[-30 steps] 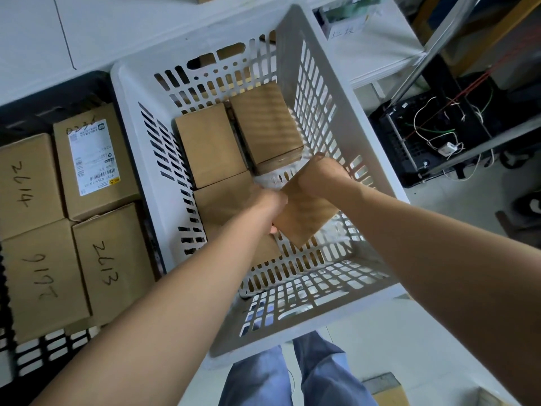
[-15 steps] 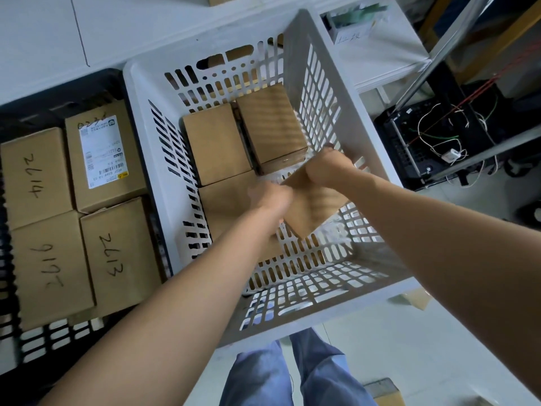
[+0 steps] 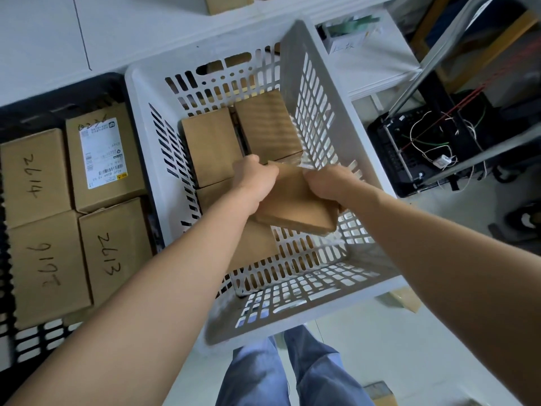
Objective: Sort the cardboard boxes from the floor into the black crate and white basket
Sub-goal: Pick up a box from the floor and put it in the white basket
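Two grips on one small cardboard box (image 3: 295,206): the left grip (image 3: 254,183) is curled round its far left corner and the right grip (image 3: 328,183) is clamped on the right edge. The box sits tilted down inside the white basket (image 3: 319,121), beside three boxes (image 3: 210,145) already lying there. It's maybe touching the bottom, hard to tell. The black crate (image 3: 38,335) on the left holds four boxes (image 3: 108,241).

Both hands, left hand (image 3: 255,183) and right hand (image 3: 329,184), grip a flat brown cardboard box (image 3: 295,206), tilted, inside the white slotted plastic basket (image 3: 322,306). Numbered brown cartons (image 3: 99,238) fill the black crate (image 3: 38,335) beside it.
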